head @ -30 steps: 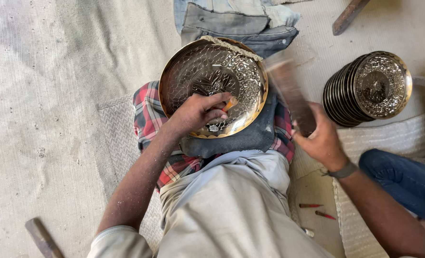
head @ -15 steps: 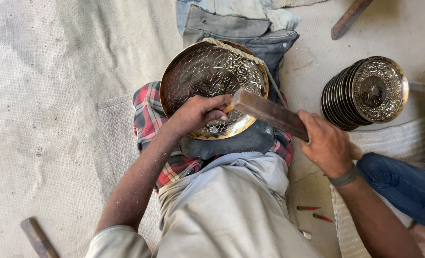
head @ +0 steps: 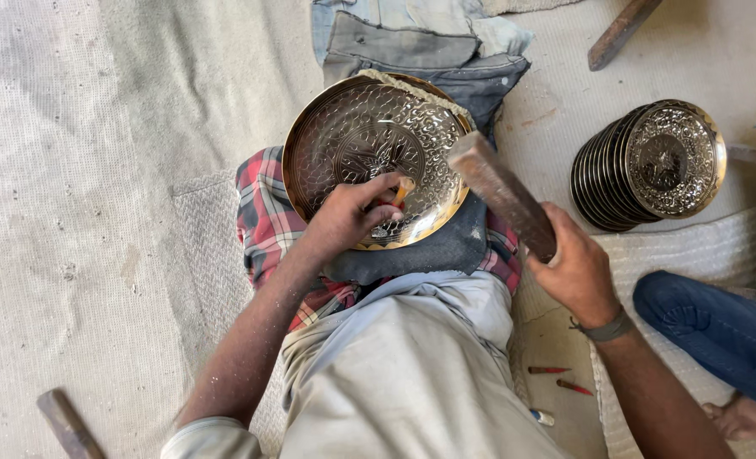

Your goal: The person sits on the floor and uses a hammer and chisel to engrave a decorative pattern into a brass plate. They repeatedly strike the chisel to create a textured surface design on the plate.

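Observation:
A round brass plate (head: 344,144) with embossed patterns rests tilted on dark cloth over my lap. My left hand (head: 348,217) presses on its lower middle and grips a small chisel (head: 402,190) set against the metal. My right hand (head: 575,270) is closed around a brown wooden block (head: 501,194), held raised just right of the plate, its end near the plate's right rim.
A stack of similar patterned plates (head: 650,166) leans at the right. Folded denim cloth (head: 420,47) lies behind the plate. A wooden bar (head: 620,32) lies top right, another (head: 68,423) bottom left. Small red-handled tools (head: 561,378) lie on the floor. A person's blue-trousered leg (head: 714,327) is at right.
My right hand swung the wooden block from off to the right in onto the chisel, then lifted it back slightly. My left hand stayed on the plate.

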